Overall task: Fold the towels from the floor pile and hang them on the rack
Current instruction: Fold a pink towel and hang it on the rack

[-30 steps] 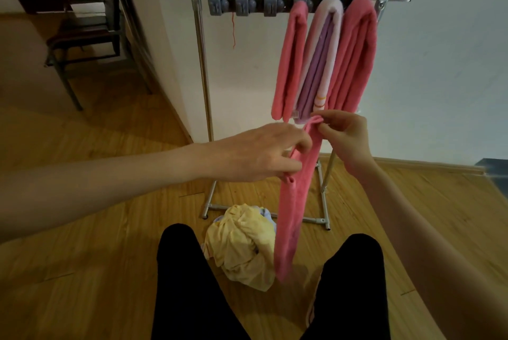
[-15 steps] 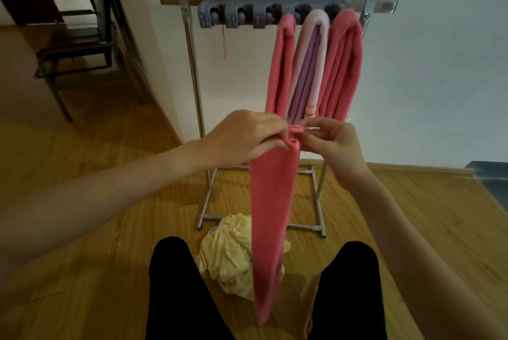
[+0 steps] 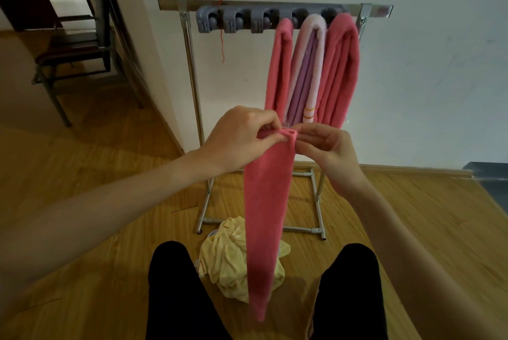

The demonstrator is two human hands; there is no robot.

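Pink towel, folded into a long strip, hangs from the person's two hands in front of the metal rack. Left hand and right hand each pinch its top edge, the grip of both closed on the cloth. Three folded towels hang on the rack's right side. Yellow cloth pile lies on the wooden floor below.
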